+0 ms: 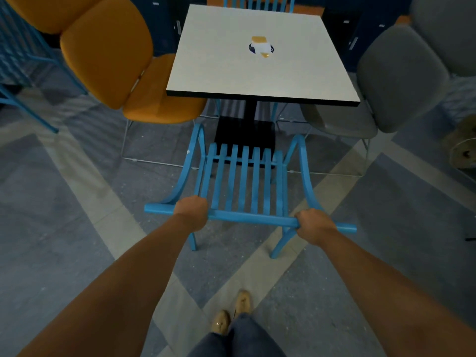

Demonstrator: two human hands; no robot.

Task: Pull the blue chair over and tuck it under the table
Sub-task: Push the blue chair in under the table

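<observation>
A blue slatted chair (243,181) stands in front of me, its back towards me and its seat facing the white square table (231,73). My left hand (192,211) grips the left part of the chair's top rail. My right hand (315,225) grips the right part of the same rail. The chair's front edge sits just short of the table's near edge, above the black table base (244,132). Its rear legs rest on the floor near my feet.
An orange chair (116,60) stands at the table's left side and a grey chair (391,81) at its right. Another blue chair (258,2) is at the far side. A small sticker (260,47) lies on the tabletop. A blue frame (28,73) stands far left.
</observation>
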